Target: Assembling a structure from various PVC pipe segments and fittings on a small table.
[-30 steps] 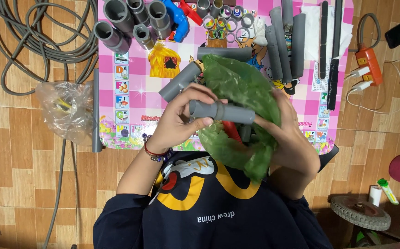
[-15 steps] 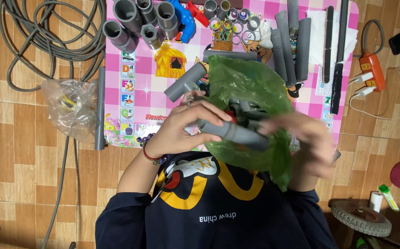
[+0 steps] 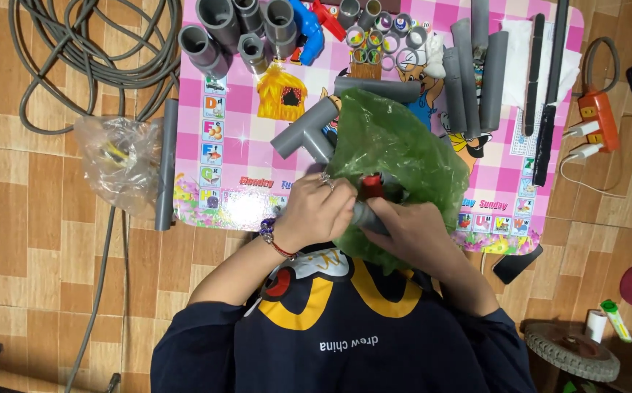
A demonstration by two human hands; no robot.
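Grey plastic pipe piece, short and round, sits at the centre of the frame, low over the near edge of the pink checked mat. You hold it between both hands: your left hand closes on it from the left of the frame, your right hand closes on it from the lower right. Only a short stretch shows between the hands.

Long axis: runs from upper left to lower right in the frame, tilted down toward your right hand. The upper-left end points toward your left hand's fingers; the far end is hidden in your right palm. Both hands are touching it, neither clearly nearer.

Red fitting: just above the pipe piece, touching or nearly so; whether it is joined to the pipe cannot be told.

Green plastic bag: crumpled, lying behind and around the two hands, spreading toward the upper right.

Grey tee fitting: on the mat, upper left of your left hand, apart from it.

Row of grey pipe lengths: upper right, well apart.
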